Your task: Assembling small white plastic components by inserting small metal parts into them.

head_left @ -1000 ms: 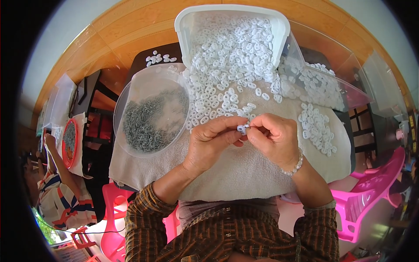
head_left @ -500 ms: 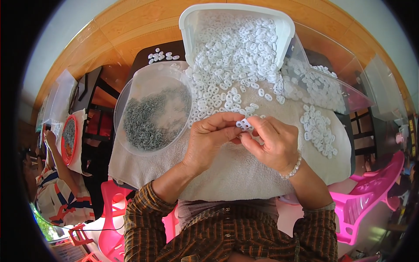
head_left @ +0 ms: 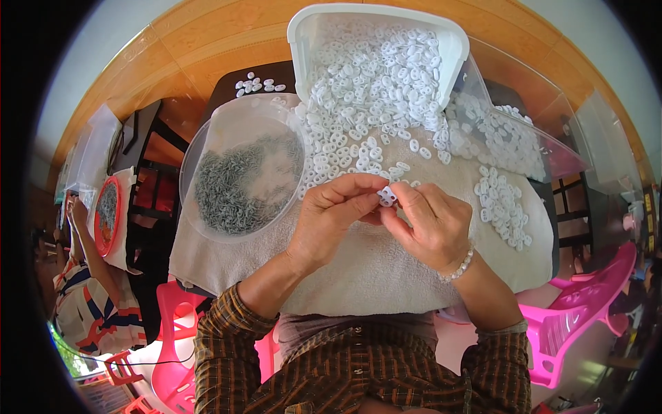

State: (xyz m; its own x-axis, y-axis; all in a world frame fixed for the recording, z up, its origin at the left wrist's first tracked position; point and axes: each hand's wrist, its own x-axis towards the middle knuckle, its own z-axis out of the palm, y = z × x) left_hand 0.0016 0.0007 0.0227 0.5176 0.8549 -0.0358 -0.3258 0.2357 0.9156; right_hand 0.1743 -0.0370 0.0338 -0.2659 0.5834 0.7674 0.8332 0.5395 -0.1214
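Over the middle of the cloth, my left hand and my right hand meet at the fingertips. Between them they pinch a small white plastic piece with dark holes; whether it is one piece or two together I cannot tell. The fingers hide part of it. Just beyond my hands lies a heap of white oval two-holed pieces, spilling from a white tub tipped on its side. Left of my left hand, a clear round tray holds many small grey screw-like parts.
A pile of white pieces lies at the right on the beige towel. Behind it stands a clear plastic bin with more pieces. Pink chairs flank the table. At far left another person's arm reaches by a red-rimmed tray.
The white piece has turned slightly between my fingertips. My hands stay in nearly the same place, and the view has shifted a little.
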